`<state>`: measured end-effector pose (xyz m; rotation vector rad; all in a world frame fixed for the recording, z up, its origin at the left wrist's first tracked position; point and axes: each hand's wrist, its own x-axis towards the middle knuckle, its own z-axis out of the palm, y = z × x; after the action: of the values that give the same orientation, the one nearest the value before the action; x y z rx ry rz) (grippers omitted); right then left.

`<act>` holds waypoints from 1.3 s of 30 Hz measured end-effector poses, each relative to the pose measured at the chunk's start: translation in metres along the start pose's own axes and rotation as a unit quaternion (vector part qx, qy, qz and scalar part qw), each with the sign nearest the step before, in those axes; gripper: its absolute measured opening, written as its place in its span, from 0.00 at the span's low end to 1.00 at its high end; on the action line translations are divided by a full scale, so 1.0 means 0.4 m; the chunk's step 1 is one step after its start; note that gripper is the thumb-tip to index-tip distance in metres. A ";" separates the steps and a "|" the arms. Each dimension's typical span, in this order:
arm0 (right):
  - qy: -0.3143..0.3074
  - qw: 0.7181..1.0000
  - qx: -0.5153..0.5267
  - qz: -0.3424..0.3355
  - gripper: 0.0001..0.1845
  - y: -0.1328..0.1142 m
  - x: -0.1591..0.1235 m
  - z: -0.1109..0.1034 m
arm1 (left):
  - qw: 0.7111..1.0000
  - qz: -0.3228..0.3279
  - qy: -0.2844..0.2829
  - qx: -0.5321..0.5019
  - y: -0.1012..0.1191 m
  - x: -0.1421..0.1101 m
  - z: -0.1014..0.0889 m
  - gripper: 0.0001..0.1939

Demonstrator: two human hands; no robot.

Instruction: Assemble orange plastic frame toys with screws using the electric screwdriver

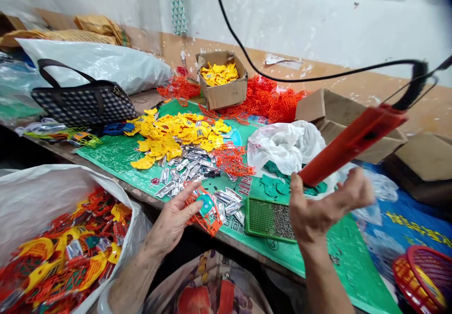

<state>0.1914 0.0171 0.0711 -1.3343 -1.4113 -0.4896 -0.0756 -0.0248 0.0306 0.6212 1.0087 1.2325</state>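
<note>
My left hand pinches an orange plastic lattice part with a teal piece lying on it, at the table's front edge. On the right, my right hand has its thumb and fingers apart, right at the lower end of a red powered screwdriver. The tool hangs tilted from a black cord; its tip is hidden near the hand. Between my hands sits a green tray with small metal screws. Silver parts, yellow plastic pieces and teal pieces lie beyond.
A white sack of orange and yellow assemblies stands at left. A cardboard box of yellow pieces, orange lattice parts and a white cloth bag sit farther back. A checked bag is at back left, a red basket at right.
</note>
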 end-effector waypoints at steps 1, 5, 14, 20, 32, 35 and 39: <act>0.010 0.998 -0.016 -0.057 0.44 -0.018 -0.016 0.006 | 1.000 0.009 -0.001 -0.001 -0.006 0.000 -0.001 0.34; -0.325 0.938 -0.032 -0.115 0.11 -0.072 -0.066 0.075 | 0.999 0.029 -0.018 0.001 -0.031 -0.003 -0.001 0.44; -0.548 0.834 -0.060 -0.021 0.11 -0.083 -0.112 0.210 | 0.999 -0.040 -0.022 -0.021 -0.089 -0.013 0.010 0.51; -0.544 0.832 0.064 0.088 0.08 -0.078 -0.093 0.202 | 0.997 0.001 -0.058 -0.042 -0.064 0.005 0.020 0.31; -0.586 0.620 0.409 0.325 0.14 -0.100 -0.060 0.092 | 0.995 0.000 -0.053 -0.089 -0.050 0.011 0.033 0.27; -0.551 0.563 0.479 0.387 0.23 -0.104 -0.058 0.081 | 0.995 0.004 -0.055 -0.086 -0.052 0.011 0.040 0.25; -0.487 0.586 0.509 0.401 0.19 -0.110 -0.072 0.081 | 0.994 0.006 -0.059 -0.090 -0.055 0.009 0.049 0.25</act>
<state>0.1328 0.0192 0.0510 -0.9965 -1.2425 1.6990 -0.0479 -0.0245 0.0197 0.5524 0.7877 1.2664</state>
